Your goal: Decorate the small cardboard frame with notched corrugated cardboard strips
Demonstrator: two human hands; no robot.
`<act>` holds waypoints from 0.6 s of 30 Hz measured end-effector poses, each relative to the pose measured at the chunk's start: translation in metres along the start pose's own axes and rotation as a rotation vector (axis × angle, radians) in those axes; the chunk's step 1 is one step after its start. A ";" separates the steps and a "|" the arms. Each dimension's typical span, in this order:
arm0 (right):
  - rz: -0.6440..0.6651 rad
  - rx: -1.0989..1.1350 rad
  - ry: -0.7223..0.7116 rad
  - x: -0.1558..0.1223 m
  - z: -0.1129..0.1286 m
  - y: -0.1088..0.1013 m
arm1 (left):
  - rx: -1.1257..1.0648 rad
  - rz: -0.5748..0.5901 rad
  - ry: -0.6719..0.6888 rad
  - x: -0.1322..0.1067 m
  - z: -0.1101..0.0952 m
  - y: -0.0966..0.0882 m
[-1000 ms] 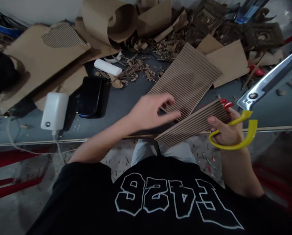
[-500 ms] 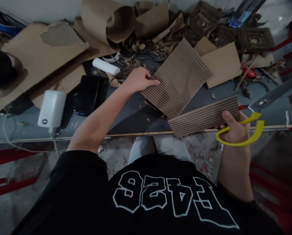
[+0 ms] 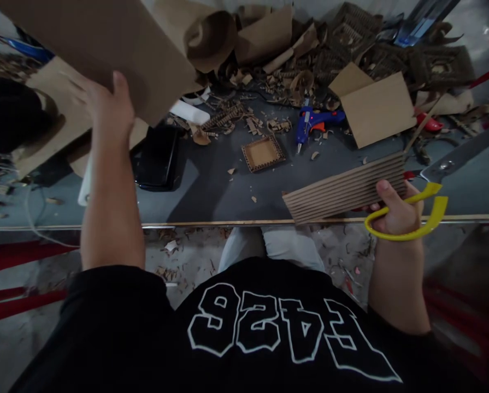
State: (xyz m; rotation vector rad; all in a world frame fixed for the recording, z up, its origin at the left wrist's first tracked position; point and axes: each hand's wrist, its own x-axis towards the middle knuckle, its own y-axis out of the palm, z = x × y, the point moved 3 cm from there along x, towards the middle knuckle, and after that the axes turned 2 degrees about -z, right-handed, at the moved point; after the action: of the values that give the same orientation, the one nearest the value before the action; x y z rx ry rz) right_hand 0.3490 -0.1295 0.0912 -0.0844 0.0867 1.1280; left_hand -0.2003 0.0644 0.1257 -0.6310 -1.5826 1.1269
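Observation:
My left hand [image 3: 111, 109] is raised at the upper left and grips a brown cardboard sheet [image 3: 125, 49] by its lower edge, smooth side showing. In my right hand [image 3: 400, 210], near the table's front edge, is a corrugated cardboard strip [image 3: 342, 188], pinched under the thumb. Yellow-handled scissors [image 3: 435, 218] hang on the same hand, their blades pointing to the upper right. A small shallow cardboard tray [image 3: 264, 154] with corrugated walls lies mid-table. Beside it rests a blue glue gun [image 3: 310, 123] with an orange trigger.
Flat cardboard pieces [image 3: 377, 112] lie right of the glue gun. Cardboard scraps and a cardboard roll [image 3: 211, 41] crowd the back. A black phone-like object [image 3: 156, 158] and a white roll [image 3: 190, 113] are on the left. The table's front edge [image 3: 228, 222] runs before my body.
My left hand has lifted the corrugated cardboard sheet from mid-table and carried it to the upper left. The small tray and glue gun now show. My right hand has hardly moved.

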 end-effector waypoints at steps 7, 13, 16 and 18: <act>-0.017 0.076 -0.067 0.009 -0.008 0.022 | -0.571 0.434 0.595 -0.114 -0.121 -0.018; 0.034 0.076 -0.069 0.004 -0.003 0.024 | -0.750 0.658 0.851 -0.124 -0.168 0.036; 0.075 0.057 -0.061 0.004 -0.003 0.025 | -0.831 0.733 0.907 -0.108 -0.164 0.041; 0.118 0.050 -0.055 0.007 -0.002 0.031 | -0.953 0.728 0.869 -0.103 -0.161 0.033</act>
State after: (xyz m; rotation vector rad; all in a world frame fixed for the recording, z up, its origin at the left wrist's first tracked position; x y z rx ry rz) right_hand 0.3237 -0.1102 0.0882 -0.0039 0.0716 1.2446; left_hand -0.0210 0.0473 0.0528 -2.1144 -1.0179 0.3311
